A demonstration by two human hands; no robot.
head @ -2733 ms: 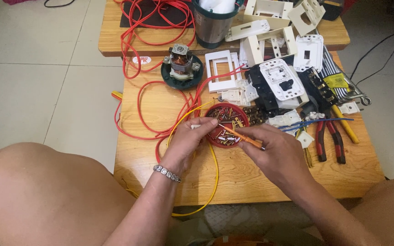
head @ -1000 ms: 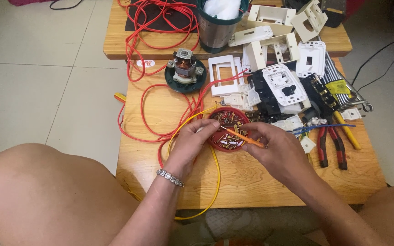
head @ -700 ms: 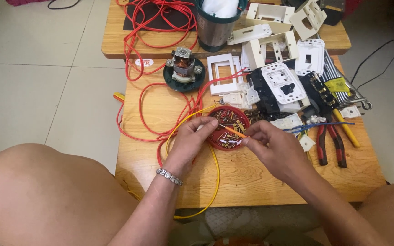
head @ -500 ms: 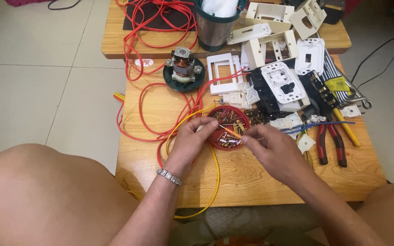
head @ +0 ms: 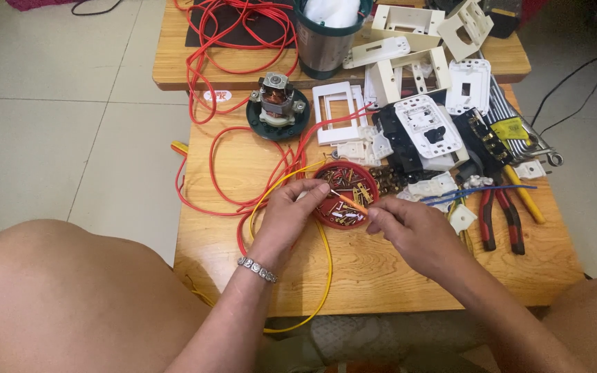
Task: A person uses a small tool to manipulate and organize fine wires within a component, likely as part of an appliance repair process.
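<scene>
Both hands meet over the red dish [head: 326,211] of small screws: left hand [head: 286,215] pinches a piece at its near-left rim, right hand [head: 409,226] grips an orange screwdriver [head: 349,202] above it.

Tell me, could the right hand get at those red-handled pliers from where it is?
Probably yes. The right hand rests beside the red dish, pinching a thin orange piece, and the red-handled pliers lie uncovered on the table just to its right, with only small white parts between.

One head cam, steep downward view, close over wooden table [head: 381,276] w/ knees at frame bottom.
</scene>
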